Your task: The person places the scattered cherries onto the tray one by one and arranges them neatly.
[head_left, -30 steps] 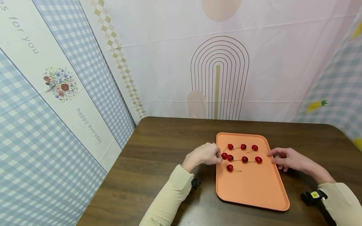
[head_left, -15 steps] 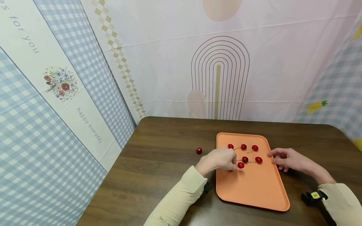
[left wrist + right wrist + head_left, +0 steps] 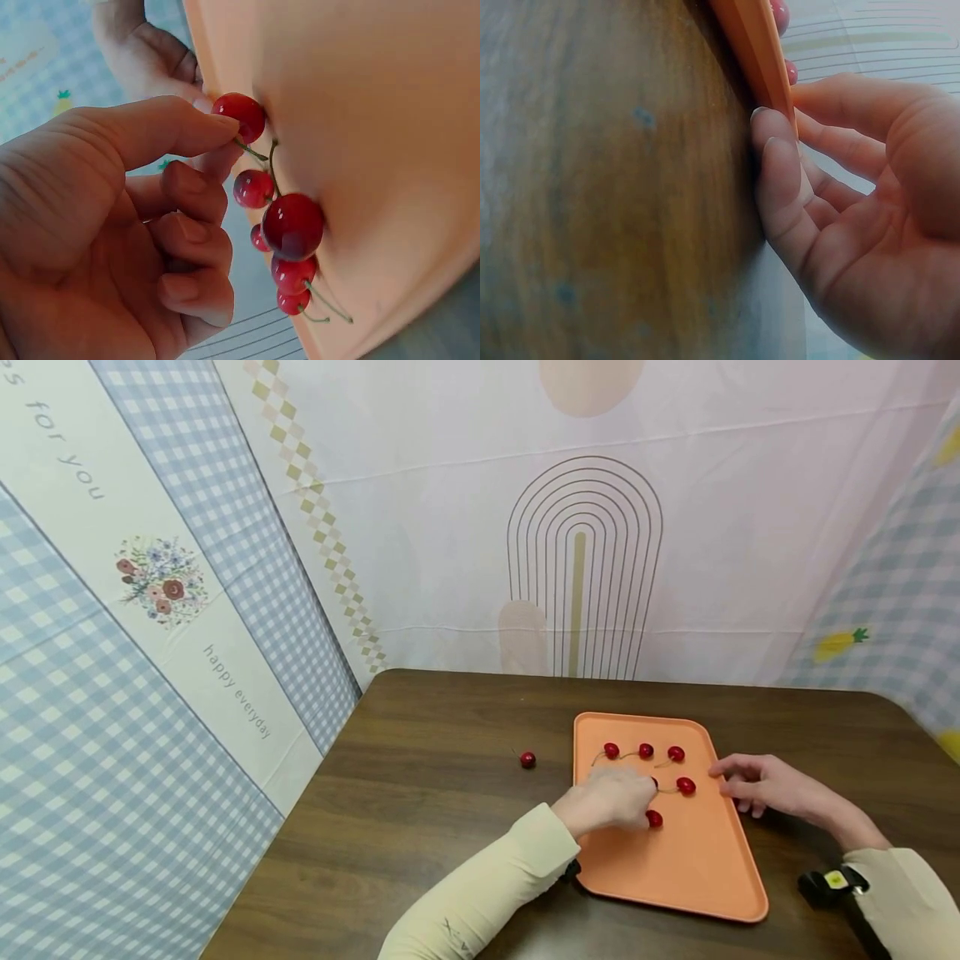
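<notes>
My left hand is over the middle of the orange tray, thumb and index finger pinching a red cherry; its other fingers are curled in. Close by the pinched fruit, the left wrist view has another cherry on a green stem, with several more behind it. In the head view, some cherries are hidden under the left hand. My right hand grips the tray's right rim, thumb on top and fingertips against the outer side. A cherry lies on the tray near that thumb.
Along the tray's far part lie a cherry at the left, one in the middle and one at the right. A single cherry sits on the brown wooden table, left of the tray. Patterned cloths hang behind.
My left hand has moved from the tray's left rim rightward over its middle, carrying a cherry. A cherry on the table has come into view. The right hand has stayed put.
</notes>
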{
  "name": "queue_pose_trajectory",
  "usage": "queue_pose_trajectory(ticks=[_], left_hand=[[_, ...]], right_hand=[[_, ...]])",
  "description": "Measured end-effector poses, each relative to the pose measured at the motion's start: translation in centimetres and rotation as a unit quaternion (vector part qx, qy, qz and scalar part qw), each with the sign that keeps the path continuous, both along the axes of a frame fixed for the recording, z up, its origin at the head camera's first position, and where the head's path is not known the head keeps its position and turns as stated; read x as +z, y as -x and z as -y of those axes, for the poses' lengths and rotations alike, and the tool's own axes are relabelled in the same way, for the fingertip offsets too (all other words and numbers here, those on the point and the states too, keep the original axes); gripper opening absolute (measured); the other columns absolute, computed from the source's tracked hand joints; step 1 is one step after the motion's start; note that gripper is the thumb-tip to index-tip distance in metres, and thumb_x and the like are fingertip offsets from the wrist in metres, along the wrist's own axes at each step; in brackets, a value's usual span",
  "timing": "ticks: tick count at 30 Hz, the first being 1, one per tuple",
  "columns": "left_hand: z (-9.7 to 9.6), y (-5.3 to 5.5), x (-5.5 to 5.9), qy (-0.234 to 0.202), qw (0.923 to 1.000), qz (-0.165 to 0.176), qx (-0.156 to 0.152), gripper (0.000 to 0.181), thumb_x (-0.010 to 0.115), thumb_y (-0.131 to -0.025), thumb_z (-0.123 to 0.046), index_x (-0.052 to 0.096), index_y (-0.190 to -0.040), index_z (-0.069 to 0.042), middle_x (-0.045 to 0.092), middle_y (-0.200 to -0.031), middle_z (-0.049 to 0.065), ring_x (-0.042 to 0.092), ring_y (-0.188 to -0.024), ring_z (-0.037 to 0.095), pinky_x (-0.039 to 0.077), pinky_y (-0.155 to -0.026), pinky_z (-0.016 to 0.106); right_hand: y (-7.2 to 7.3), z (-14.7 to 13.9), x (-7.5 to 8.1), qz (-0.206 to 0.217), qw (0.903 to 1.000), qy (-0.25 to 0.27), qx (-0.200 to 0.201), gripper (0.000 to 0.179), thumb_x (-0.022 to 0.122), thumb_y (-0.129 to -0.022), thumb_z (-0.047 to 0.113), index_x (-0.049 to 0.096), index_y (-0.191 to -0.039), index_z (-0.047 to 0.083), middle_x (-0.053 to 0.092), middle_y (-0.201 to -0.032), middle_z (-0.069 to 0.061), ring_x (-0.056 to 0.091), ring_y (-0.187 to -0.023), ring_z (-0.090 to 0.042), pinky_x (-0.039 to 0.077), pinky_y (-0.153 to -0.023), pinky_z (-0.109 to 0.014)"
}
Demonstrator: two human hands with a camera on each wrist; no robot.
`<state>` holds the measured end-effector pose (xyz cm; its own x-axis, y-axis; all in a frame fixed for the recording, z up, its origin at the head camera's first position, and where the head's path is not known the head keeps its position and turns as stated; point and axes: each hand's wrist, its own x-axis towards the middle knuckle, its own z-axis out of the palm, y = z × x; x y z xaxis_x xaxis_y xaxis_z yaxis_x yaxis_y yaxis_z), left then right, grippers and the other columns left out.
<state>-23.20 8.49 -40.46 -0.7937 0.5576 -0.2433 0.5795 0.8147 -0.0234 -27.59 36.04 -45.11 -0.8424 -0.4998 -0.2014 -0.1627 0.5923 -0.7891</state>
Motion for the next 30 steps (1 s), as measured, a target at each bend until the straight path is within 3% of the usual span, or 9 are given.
queue_pose_trajectory(ticks=[10,17,23,26,30], left_hand=[[-0.9,-0.5,-0.1,0.028,0.9986,0.02,0.04,0.02,0.059,-0.094,-0.043,0.057,-0.082,-0.027,0.051,-0.067,-0.006,0.05,-0.059,0.009,0.038,-0.052,0.026],[-1.2,-0.9,-0.2,0.028,0.9978,0.029,0.052,0.023,0.06,-0.095,-0.039,0.057,-0.075,-0.026,0.051,-0.067,-0.007,0.051,-0.062,0.009,0.038,-0.058,0.028],[-1.1,-0.8,-0.3,0.033,0.9975,0.035,0.052,0.017,0.061,-0.094,-0.039,0.059,-0.081,-0.028,0.053,-0.071,-0.007,0.051,-0.064,0.009,0.039,-0.057,0.027],[-0.4,-0.4,0.0,0.012,0.9976,0.046,0.049,0.019,0.062,-0.094,-0.04,0.057,-0.081,-0.027,0.049,-0.066,-0.007,0.047,-0.057,0.009,0.037,-0.052,0.026],[1.1,0.3,0.8,-0.041,0.9959,0.066,0.047,0.034,0.061,-0.094,-0.035,0.05,-0.064,-0.022,0.038,-0.051,-0.006,0.033,-0.044,0.009,0.028,-0.043,0.025]], right_hand=[[0.0,0.0,-0.1,-0.006,1.0,-0.004,-0.003,0.042,0.059,-0.098,0.021,0.052,-0.129,-0.006,0.059,-0.082,-0.008,0.059,-0.067,-0.016,0.054,-0.058,-0.032],[-0.1,0.1,-0.2,-0.005,1.0,-0.007,-0.004,0.043,0.059,-0.098,0.022,0.052,-0.129,-0.006,0.059,-0.083,-0.008,0.059,-0.067,-0.015,0.054,-0.058,-0.032],[-0.3,0.2,0.0,0.0,1.0,-0.002,-0.001,0.042,0.058,-0.099,0.022,0.051,-0.129,-0.007,0.06,-0.083,-0.006,0.059,-0.068,-0.016,0.054,-0.059,-0.033],[-0.3,0.2,0.0,0.002,1.0,-0.001,0.0,0.043,0.057,-0.099,0.022,0.051,-0.13,-0.007,0.06,-0.083,-0.007,0.059,-0.068,-0.016,0.054,-0.059,-0.033],[-0.1,0.1,0.0,0.004,1.0,-0.003,-0.003,0.043,0.058,-0.099,0.022,0.051,-0.13,-0.006,0.06,-0.083,-0.008,0.059,-0.068,-0.016,0.054,-0.059,-0.033]])
